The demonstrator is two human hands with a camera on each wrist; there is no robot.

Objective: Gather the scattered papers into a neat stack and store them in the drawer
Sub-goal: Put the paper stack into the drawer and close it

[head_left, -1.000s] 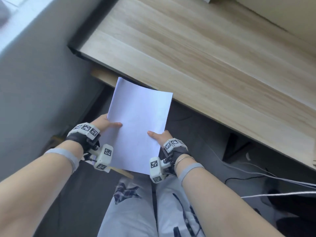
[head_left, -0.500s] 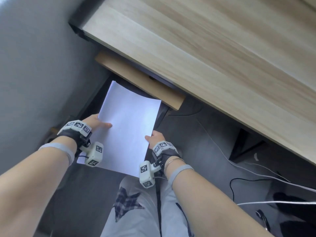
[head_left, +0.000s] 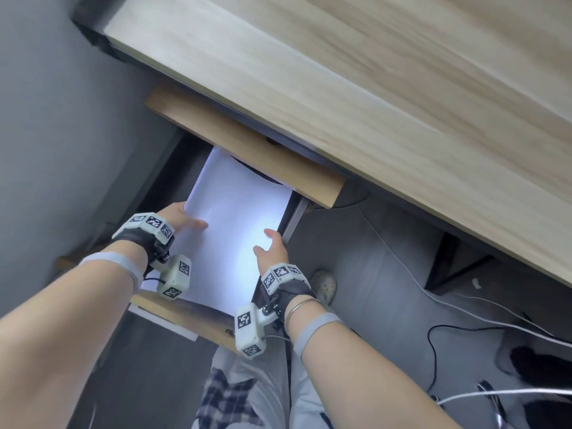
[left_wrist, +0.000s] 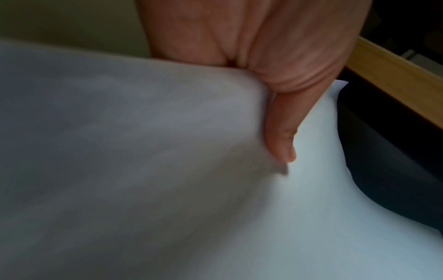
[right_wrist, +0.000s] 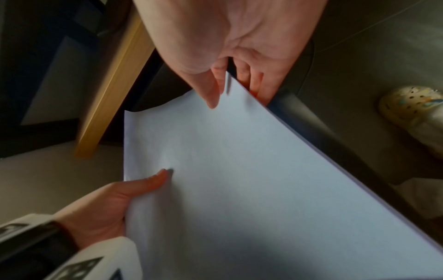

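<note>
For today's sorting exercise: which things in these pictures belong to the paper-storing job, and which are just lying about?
Belong to the job:
white paper stack
open wooden drawer
left hand
right hand

Just lying about:
pale wooden desktop
speckled cream shoe
white and black cables on the floor

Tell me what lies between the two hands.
Only the paper stack: the left hand and right hand pinch its opposite edges over the open drawer, shown in the head view.

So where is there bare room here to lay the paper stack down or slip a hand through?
Bare room: the wooden desktop, and the dark drawer opening under the paper stack, between its near wooden front and the wooden panel under the desk. Crowded: left hand and right hand pinch both edges; cables cross the floor.
</note>
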